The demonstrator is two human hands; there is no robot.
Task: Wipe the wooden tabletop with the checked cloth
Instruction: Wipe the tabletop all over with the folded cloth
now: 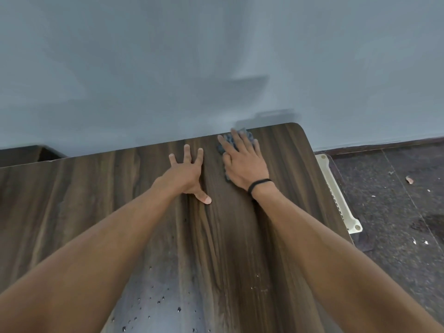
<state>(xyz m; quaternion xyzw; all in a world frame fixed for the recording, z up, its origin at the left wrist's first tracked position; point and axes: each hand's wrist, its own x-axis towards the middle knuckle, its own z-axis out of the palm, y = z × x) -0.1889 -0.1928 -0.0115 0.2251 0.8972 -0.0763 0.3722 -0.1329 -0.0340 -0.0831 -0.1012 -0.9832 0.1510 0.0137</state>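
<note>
The dark wooden tabletop fills the lower half of the head view and ends at the grey wall. My right hand presses flat, fingers spread, on the blue-grey checked cloth near the table's far right corner; most of the cloth is hidden under the palm. A black band circles that wrist. My left hand rests open on bare wood just left of the cloth, fingers spread, thumb pointing toward me.
Water droplets and a pale sheen lie on the near part of the table. A cream-coloured bracket sticks out beyond the table's right edge. The dark floor on the right carries scattered debris.
</note>
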